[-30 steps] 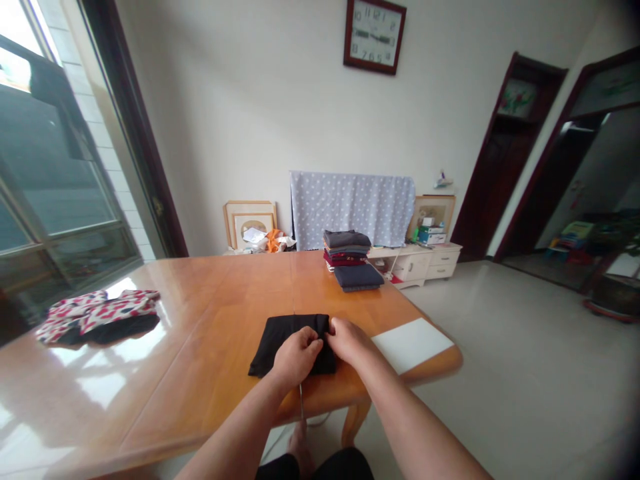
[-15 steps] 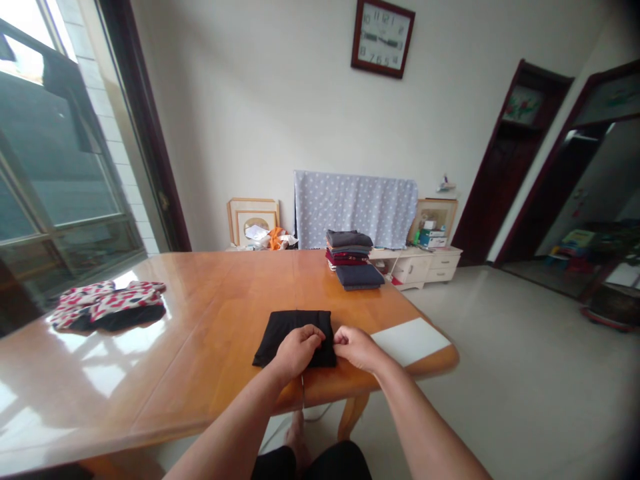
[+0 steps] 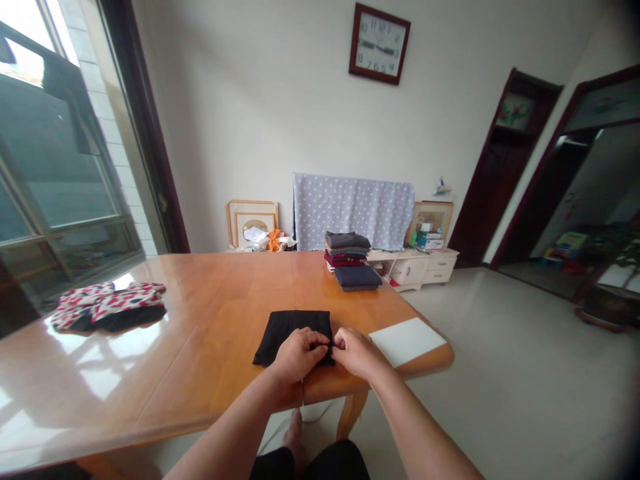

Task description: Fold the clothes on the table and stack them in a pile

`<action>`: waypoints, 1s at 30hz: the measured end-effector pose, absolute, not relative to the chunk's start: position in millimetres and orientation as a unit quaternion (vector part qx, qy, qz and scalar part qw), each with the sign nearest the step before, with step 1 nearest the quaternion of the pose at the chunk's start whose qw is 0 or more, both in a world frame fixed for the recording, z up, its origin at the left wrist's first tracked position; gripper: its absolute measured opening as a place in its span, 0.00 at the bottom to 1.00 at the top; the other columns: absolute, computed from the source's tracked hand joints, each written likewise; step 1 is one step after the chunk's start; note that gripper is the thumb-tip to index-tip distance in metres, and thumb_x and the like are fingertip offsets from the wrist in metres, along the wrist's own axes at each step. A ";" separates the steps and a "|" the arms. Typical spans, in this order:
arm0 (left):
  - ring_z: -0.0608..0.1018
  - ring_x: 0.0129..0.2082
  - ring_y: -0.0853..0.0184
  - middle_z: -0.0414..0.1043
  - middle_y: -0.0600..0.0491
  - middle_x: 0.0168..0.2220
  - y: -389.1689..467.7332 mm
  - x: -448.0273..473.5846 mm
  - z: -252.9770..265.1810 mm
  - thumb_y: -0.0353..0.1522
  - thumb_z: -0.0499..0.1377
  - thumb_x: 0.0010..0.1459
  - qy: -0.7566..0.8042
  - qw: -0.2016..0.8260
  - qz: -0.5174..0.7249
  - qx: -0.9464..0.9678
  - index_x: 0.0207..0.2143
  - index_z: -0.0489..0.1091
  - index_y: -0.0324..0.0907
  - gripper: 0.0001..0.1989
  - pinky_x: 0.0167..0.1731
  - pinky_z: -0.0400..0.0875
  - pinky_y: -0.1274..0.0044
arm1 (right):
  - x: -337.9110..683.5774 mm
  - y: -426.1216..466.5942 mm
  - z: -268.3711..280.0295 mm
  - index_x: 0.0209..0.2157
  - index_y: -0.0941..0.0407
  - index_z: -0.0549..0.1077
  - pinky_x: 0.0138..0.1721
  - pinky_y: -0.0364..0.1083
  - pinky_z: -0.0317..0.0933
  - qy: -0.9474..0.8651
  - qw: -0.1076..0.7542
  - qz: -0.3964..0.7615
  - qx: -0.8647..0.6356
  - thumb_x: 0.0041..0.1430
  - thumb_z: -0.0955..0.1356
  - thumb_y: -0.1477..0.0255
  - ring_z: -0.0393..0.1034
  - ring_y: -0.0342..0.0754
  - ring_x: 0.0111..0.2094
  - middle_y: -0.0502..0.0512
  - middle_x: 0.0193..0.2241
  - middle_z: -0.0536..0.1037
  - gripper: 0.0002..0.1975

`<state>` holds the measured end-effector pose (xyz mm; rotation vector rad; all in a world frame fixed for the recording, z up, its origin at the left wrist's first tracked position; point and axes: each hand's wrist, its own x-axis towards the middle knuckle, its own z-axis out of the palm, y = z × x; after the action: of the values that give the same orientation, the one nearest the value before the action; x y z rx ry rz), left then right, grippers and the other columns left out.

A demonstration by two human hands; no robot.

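A black folded piece of clothing lies flat near the front edge of the wooden table. My left hand rests over its front right part, thumb and fingertips pinched on the cloth close to the right edge. Right beside it, my right hand has its fingers curled and pinched at that same edge. The fingertips of both hands nearly meet there. The garment's front right portion is partly hidden under my left hand.
A white flat sheet lies at the table's right corner. Farther back stands a stack of folded clothes, with a folded navy garment in front. A red, white and black patterned garment lies on the left of the wooden table.
My left hand has shifted slightly right and down, so its fingertips are closer to my right hand at the garment's right edge. The view has moved a little.
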<state>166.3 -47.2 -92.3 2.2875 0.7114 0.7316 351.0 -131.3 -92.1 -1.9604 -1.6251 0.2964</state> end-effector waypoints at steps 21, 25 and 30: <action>0.77 0.49 0.60 0.78 0.45 0.46 1.1 120.1 -73.5 0.38 0.51 0.67 0.390 0.229 0.412 0.791 0.47 0.75 0.42 0.16 0.51 0.68 0.71 | 344.0 -104.9 -77.1 0.42 0.54 0.78 0.48 0.45 0.62 -0.573 0.408 0.053 -0.709 0.69 0.59 0.64 0.73 0.52 0.46 0.59 0.42 0.81 0.17; 0.72 0.59 0.57 0.72 0.42 0.57 18.8 118.5 -73.5 0.37 0.47 0.69 0.411 0.136 0.318 0.843 0.57 0.70 0.40 0.21 0.59 0.62 0.66 | 310.9 -74.2 -61.4 0.56 0.58 0.73 0.59 0.47 0.56 -0.596 0.390 0.038 -0.701 0.71 0.56 0.63 0.67 0.53 0.59 0.64 0.56 0.75 0.23; 0.51 0.71 0.55 0.51 0.47 0.70 10.1 125.7 -84.2 0.42 0.41 0.70 0.416 0.073 0.148 0.894 0.66 0.59 0.44 0.28 0.65 0.41 0.49 | 283.8 -51.8 -78.1 0.67 0.66 0.58 0.68 0.56 0.41 -0.596 0.239 0.073 -0.763 0.70 0.54 0.58 0.45 0.59 0.70 0.69 0.68 0.54 0.34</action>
<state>125.7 10.1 -84.2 2.6860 1.2490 0.4442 283.8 -51.8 -78.1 -2.0882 -1.6331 0.1996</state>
